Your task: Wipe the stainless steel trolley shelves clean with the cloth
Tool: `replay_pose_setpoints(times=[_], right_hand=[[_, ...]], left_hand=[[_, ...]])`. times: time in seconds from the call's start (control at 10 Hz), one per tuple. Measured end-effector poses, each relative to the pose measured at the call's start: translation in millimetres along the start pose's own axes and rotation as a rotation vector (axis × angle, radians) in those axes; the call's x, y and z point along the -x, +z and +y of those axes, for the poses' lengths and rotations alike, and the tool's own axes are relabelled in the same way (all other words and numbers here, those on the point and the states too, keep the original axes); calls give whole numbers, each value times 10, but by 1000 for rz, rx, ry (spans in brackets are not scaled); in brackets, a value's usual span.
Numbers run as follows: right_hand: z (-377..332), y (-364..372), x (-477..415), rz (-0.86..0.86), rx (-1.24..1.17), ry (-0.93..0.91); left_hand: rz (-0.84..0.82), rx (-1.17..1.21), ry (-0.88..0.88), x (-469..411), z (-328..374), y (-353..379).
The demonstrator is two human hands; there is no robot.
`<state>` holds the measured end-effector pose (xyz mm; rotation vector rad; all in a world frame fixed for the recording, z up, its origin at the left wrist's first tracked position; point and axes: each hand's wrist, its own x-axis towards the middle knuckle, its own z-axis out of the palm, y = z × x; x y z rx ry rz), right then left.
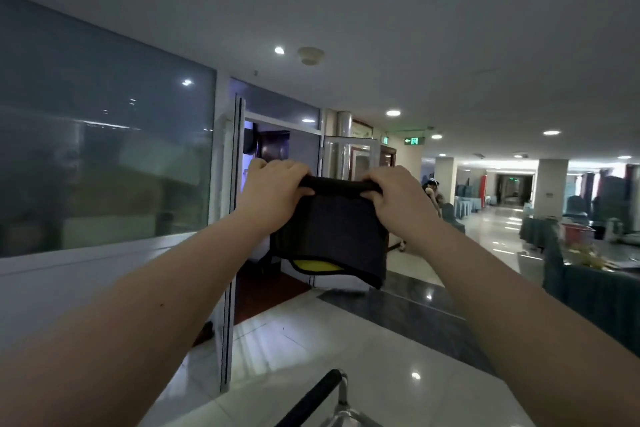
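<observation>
Broadly, a dark glass wall [104,149] fills the left side, smooth and reflecting ceiling lights, above a pale sill. Pale glossy floor tiles [311,340] with a dark stone band run from near to far, mirroring the lamps overhead. On the right stand tables draped in teal cloth covers [588,288], with square white pillars [550,191] and a long hall behind them. A metal-framed glass door [228,253] stands open at the centre left, edge-on to the camera, with a dim room beyond it. Held up in the air before that doorway, between the viewer and the far hall, is the cloth [332,232]: dark, finely woven, roughly square, its top edge rolled into a tight bar and a yellow underside peeking out at the bottom hem. The left hand [273,191] and right hand [398,198] each clench that rolled top edge, fingers curled over it, knuckles up, bare forearms stretched forward. Of the trolley only a handle [311,402] with a black grip and a bit of shiny steel tube show at the near bottom edge, well below the cloth. A small green exit sign [415,140] hangs from the far ceiling, showing a white arrow pointing left; no words on it can be read.
</observation>
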<state>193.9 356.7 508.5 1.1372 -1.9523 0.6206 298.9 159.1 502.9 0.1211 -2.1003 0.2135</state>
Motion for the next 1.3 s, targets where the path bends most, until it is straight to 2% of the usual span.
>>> replay_pose_setpoints(times=[0.3,0.4,0.6,0.8,1.0,1.1,1.2,1.3], right_hand=[[263,1519,100,-106,-23,310],[427,2030,377,-166,-6,445],[738,2961,1021,-281,-44,554],[663,3507,1678,-384,-176,578],[399,3741,2111,-456,-361,760],[527,3951,2115,-441,-350,886],[869,4352,2216,-533,-271,1068],[1102,4553,2305,-531,-166,1179]], left_hand=[[-119,265,150,162,-811,1874],[-204,308,186,417,-860,2486],[-310,338,183,1123,-892,3415],[-494,455,53,1929,-968,3760],[-637,616,9,2279,-1180,3857],[-756,633,16,2177,-1140,4226],[-1027,596,-47,2133,-975,4802],[-1202,471,39,2104,-790,5182]])
